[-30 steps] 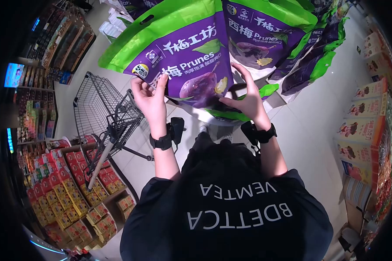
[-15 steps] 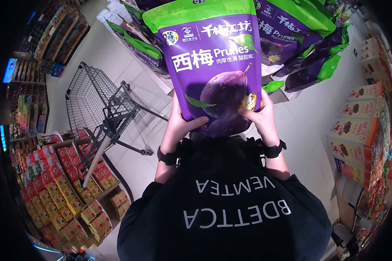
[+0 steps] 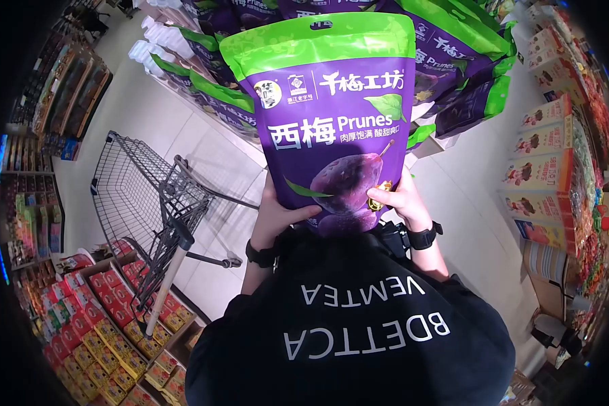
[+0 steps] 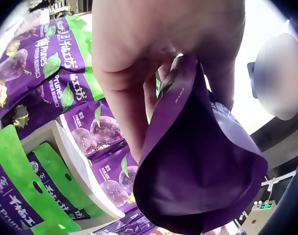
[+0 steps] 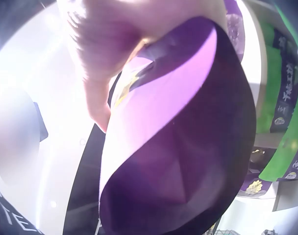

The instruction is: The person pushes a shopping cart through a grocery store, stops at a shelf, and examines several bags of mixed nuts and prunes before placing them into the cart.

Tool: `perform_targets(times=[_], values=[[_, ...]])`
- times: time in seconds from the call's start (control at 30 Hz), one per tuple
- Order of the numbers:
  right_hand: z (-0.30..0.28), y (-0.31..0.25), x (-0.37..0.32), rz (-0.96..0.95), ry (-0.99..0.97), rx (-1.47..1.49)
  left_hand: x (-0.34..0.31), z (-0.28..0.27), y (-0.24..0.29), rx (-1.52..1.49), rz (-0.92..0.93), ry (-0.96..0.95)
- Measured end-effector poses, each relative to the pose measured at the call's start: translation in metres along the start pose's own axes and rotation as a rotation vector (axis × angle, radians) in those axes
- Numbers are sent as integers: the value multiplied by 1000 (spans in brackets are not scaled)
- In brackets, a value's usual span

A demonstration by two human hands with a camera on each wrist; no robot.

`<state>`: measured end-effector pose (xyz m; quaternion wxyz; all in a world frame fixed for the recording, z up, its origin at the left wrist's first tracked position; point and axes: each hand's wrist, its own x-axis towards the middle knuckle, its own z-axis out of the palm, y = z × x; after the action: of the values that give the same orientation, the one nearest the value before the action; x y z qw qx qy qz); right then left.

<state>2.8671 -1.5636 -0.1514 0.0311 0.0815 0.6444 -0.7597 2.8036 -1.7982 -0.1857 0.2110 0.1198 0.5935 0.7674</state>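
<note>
A purple prunes bag [image 3: 338, 128] with a green top band stands upright before the chest, its printed front facing the head camera. The left hand [image 3: 277, 214] grips its lower left edge, thumb on the front. Opposite, the right hand [image 3: 406, 202] pinches the lower right edge, thumb on the front beside a small yellow mark. From below, the left wrist view shows the bag's purple bottom [image 4: 198, 171] under the left hand [image 4: 163, 49]. In the right wrist view the bottom [image 5: 178, 161] bulges beneath the right hand [image 5: 124, 44]; fingers behind the bag are mostly hidden.
More prunes bags [image 3: 453, 54] stand on a white display behind the held bag. A shopping cart [image 3: 149, 196] is at the left, above stacked red and yellow boxes [image 3: 95, 318]. Illustrated cartons [image 3: 541, 169] line the right side.
The bag has come back from the display toward the chest and turned from tilted to upright. Both hands have shifted to its lower edges. Lately it has moved slightly lower in the head view.
</note>
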Motion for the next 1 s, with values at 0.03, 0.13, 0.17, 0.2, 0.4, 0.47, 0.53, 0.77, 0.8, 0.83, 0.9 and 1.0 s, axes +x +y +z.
perform_targets(times=[0.03, 0.13, 0.17, 0.2, 0.4, 0.47, 0.53, 0.77, 0.8, 0.83, 0.9, 1.0], values=[[2, 0, 1, -3, 2, -1, 0, -2, 0, 0, 2, -3], [6, 1, 0, 8, 28, 20, -2, -4, -1, -55, -6, 6], [6, 1, 0, 10, 27, 31, -2, -5, -1, -43, -3, -4], [7, 1, 1, 13, 25, 43, -2, -5, -1, -31, 1, -14], [6, 5, 0, 20, 34, 68, -2, -6, -2, -16, 18, -30], [6, 5, 0, 24, 31, 99, -2, -5, -2, -1, 29, -26], [8, 5, 0, 27, 28, 129, -2, -3, 0, 14, 42, -23], [8, 0, -2, -55, 175, 63, 2, 22, 23, 390, 346, 237], [9, -2, -2, -104, 237, -52, 0, 24, 28, 774, 472, 339], [12, -5, -5, -133, 284, -103, -8, 29, 35, 905, 415, 227], [35, -18, -4, -230, 353, -140, -9, 49, 45, 749, 450, -25], [45, -19, -10, -398, 383, -465, -12, 79, 42, 464, 404, -72]])
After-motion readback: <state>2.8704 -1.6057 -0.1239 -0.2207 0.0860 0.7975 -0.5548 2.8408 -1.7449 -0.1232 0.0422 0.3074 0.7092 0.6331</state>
